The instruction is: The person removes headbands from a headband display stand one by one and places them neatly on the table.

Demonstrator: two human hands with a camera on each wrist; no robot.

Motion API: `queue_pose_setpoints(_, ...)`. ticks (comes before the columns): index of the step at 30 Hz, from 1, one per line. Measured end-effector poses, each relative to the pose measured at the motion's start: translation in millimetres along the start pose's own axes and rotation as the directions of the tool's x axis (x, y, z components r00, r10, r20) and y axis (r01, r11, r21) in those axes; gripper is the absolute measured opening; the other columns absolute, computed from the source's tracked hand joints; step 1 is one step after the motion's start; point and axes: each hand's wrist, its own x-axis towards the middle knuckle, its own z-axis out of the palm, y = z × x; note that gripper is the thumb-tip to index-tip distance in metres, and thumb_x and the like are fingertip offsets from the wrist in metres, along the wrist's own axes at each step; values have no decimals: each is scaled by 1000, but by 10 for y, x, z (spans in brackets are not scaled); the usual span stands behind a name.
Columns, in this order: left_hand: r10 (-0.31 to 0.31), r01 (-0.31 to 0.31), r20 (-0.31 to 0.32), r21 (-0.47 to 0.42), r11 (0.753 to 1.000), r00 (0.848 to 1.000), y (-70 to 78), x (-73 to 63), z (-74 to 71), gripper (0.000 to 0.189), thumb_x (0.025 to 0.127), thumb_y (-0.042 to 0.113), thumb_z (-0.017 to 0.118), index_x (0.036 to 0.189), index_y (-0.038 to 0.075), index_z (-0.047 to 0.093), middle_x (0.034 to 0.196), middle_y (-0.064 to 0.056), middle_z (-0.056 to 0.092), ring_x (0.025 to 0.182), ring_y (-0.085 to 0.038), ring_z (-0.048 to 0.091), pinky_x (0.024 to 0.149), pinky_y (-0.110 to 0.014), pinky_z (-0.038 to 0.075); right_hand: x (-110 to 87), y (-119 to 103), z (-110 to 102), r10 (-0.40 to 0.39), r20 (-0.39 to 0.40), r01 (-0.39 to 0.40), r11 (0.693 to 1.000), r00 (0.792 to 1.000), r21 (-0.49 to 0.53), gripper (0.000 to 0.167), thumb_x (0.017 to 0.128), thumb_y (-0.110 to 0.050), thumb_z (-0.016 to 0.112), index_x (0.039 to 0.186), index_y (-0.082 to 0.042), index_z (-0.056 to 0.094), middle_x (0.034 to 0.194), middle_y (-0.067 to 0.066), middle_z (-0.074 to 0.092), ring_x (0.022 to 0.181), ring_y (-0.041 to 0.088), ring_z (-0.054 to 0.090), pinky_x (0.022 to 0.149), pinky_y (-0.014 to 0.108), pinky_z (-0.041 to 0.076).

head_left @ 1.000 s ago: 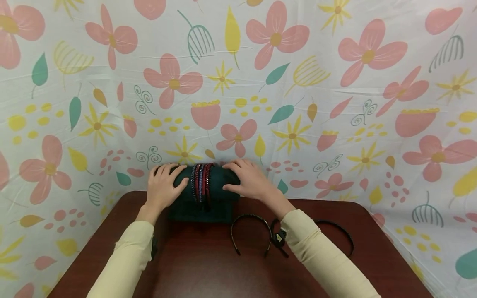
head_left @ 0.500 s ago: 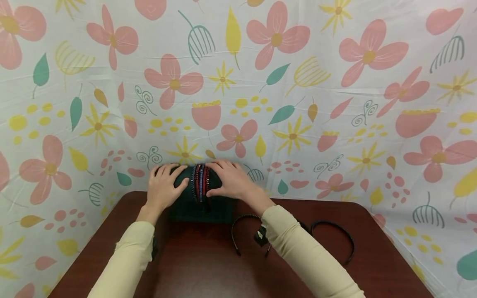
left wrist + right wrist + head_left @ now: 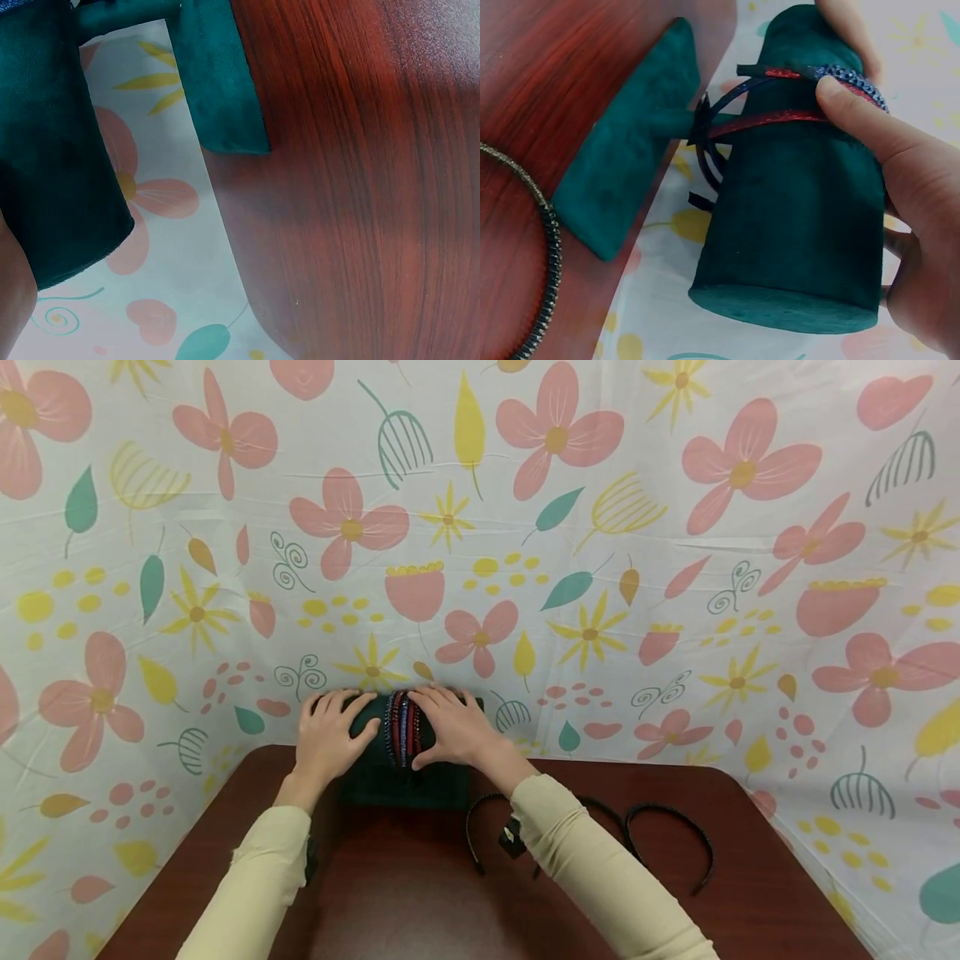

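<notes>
A dark green velvet headband stand point(image 3: 795, 217) stands at the table's back edge, its horizontal roll on a post over a flat base point(image 3: 405, 792). Several sparkly red, blue and black headbands point(image 3: 402, 728) sit side by side around the roll. My left hand point(image 3: 327, 735) holds the roll's left end, fingers over the top and thumb in front. With my right hand point(image 3: 459, 728) I grip the rightmost headbands, thumb at the front and fingers reaching over behind. In the right wrist view the thumb presses on a blue beaded headband, and the headbands' free ends hang near the post.
On the brown table point(image 3: 405, 877), a beaded headband point(image 3: 472, 837) lies partly under my right forearm. Further right lies a black headband point(image 3: 705, 842), with another dark band beside the sleeve. A floral curtain point(image 3: 480, 527) hangs close behind the table.
My right hand has moved left from the roll's right end to the headbands, and its forearm shifted left with it. The left hand has stayed in place.
</notes>
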Motion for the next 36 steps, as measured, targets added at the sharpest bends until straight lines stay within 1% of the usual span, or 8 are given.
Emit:
queue_pose_setpoints(5,-9,9,9,0,1000,1000,4,-4,-4,48,92,50,58,131,24,64,131,-11,62,123,-33,54,111,-57,32,1,8,43,38,-6,-38,999,999,36,109,72,-62,79,157,-18,27,165,5,25,153,22,21,120,59,22)
queue_pose_setpoints(8,-8,8,7,-1,1000,1000,5,-2,-1,48,91,50,58,131,24,64,131,-11,62,123,-33,54,111,-57,32,-2,7,59,48,-18,-47,998,999,45,107,72,-62,80,155,-18,29,165,5,25,153,22,21,120,59,22)
queue_pose_setpoints(14,-8,8,18,-7,1000,1000,19,-5,2,49,92,51,58,132,24,64,132,-11,61,123,-33,53,111,-57,31,-44,44,71,31,-37,-31,999,999,9,103,74,-59,80,154,-18,31,163,4,28,152,22,25,120,60,22)
queue_pose_setpoints(17,-2,2,6,-9,1000,1000,8,-13,8,48,92,50,58,132,24,64,131,-11,62,122,-33,54,111,-58,32,-77,90,78,20,-53,-20,1000,998,-3,102,74,-59,80,154,-18,32,162,3,30,150,23,28,120,59,22)
queue_pose_setpoints(24,7,-7,-6,-18,1000,1000,-13,-9,19,48,93,51,56,131,23,64,131,-12,62,122,-33,54,111,-58,32,-190,213,62,5,-82,-2,1000,997,30,100,74,-56,81,153,-17,35,161,3,32,148,25,30,119,58,24)
queue_pose_setpoints(29,1,-1,-2,-27,1000,1000,5,-9,1,47,92,49,58,131,23,65,131,-12,62,122,-34,53,111,-58,32,-270,303,54,6,-103,-2,999,995,42,98,74,-55,81,152,-16,36,160,2,34,147,26,33,119,58,26)
queue_pose_setpoints(36,7,-7,-13,-28,1000,1000,14,-9,-12,47,91,48,60,131,23,65,130,-13,62,122,-34,54,111,-58,31,-364,409,41,16,-115,-8,998,993,70,97,75,-53,81,152,-16,36,160,2,35,146,26,34,118,56,26)
